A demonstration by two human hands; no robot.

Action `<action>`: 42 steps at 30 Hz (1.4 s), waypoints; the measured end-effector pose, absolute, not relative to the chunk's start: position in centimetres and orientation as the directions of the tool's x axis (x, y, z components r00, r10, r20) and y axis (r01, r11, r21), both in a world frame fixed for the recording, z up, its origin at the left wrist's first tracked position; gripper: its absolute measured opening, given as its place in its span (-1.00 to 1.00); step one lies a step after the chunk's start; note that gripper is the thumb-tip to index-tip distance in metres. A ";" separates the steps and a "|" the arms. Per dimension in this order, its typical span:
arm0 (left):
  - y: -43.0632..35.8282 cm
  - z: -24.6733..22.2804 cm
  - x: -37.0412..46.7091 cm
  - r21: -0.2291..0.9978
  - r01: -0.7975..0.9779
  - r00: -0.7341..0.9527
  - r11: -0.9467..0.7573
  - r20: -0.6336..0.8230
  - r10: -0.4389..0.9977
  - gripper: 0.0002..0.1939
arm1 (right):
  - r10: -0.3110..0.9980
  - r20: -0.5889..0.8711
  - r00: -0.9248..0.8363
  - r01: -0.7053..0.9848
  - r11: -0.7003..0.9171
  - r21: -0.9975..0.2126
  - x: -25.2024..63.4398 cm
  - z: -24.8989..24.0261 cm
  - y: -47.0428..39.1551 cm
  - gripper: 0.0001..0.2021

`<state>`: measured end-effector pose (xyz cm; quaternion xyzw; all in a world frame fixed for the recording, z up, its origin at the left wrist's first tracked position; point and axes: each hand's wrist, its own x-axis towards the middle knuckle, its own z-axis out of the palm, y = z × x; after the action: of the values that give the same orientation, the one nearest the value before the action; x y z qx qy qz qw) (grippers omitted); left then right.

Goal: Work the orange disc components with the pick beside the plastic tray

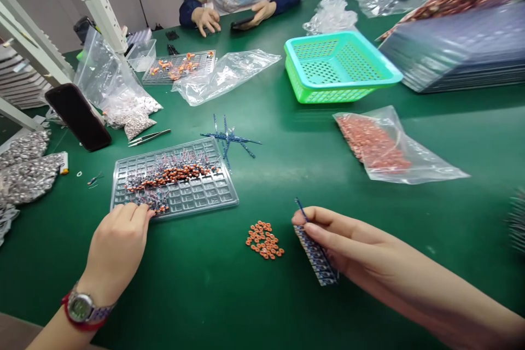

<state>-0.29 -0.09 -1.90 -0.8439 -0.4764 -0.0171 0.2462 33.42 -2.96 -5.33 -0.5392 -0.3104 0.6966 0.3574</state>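
My left hand (118, 240), with a watch at its wrist, is closed at the lower left edge of a clear plastic tray (205, 197). Its fingertips meet beside small wired parts with orange ends (180, 174) lying in the tray; what they pinch is too small to name. My right hand (328, 229) grips a narrow strip of small blue and white parts (318, 260), and a thin blue stick (301, 209) rises from between its fingertips. Between my hands, nearer the right one, lies a loose pile of orange rings (264, 240) on the green table.
Thin blue sticks (227, 138) lie crossed behind the tray. Tweezers (150, 138), a phone (77, 116) and bags of parts are at left. A green basket (342, 65), a bag of orange parts (377, 142) and stacked trays (463, 54) stand right. A person's hands (207, 21) are opposite.
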 end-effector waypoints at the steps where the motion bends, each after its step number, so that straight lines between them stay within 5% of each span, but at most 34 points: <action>1: 0.0 -1.9 -0.3 -0.406 0.805 0.555 -0.431 0.261 0.790 -0.81 | 0.845 -0.506 -0.172 -0.089 -0.525 -0.846 33.5 -5.3 -2.8 -0.61; 6: 0.6 -1.9 -0.7 -0.405 0.789 0.590 -0.462 0.288 0.755 -0.81 | 0.914 -0.375 -0.157 0.310 -0.315 -0.897 33.8 -4.9 -2.3 -0.57; 10: 1.2 -2.3 -0.8 -0.283 0.825 0.564 -0.488 0.369 0.739 -0.77 | 0.940 -0.290 -0.181 0.456 -0.181 -0.872 33.6 -4.9 -2.2 -0.63; 14: 1.6 -3.0 -0.9 -0.117 0.841 0.533 -0.529 0.353 0.769 -0.76 | 0.943 -0.265 -0.200 0.497 -0.135 -0.857 33.5 -5.1 -2.3 -0.62; 27: 1.8 -2.7 -1.2 -0.008 0.840 0.509 -0.542 0.358 0.783 -0.76 | 0.945 -0.234 -0.230 0.595 -0.054 -0.802 33.6 -5.3 -2.2 -0.65; 31: 1.0 -1.7 0.8 0.016 0.783 0.551 -0.621 0.445 0.706 -0.73 | 0.958 -0.159 -0.238 0.618 0.023 -0.786 33.2 -5.0 -1.3 -0.72; 42: -0.8 -4.3 8.1 0.147 0.465 0.775 -0.873 0.409 0.482 -0.84 | 0.972 -0.040 -0.233 0.640 0.123 -0.759 32.1 -5.4 -0.4 -0.77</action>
<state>8.12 -0.75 -4.34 -0.9419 -0.2513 -0.2223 -0.0187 32.11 -0.45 -5.37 -0.5689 -0.7082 0.3392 0.2445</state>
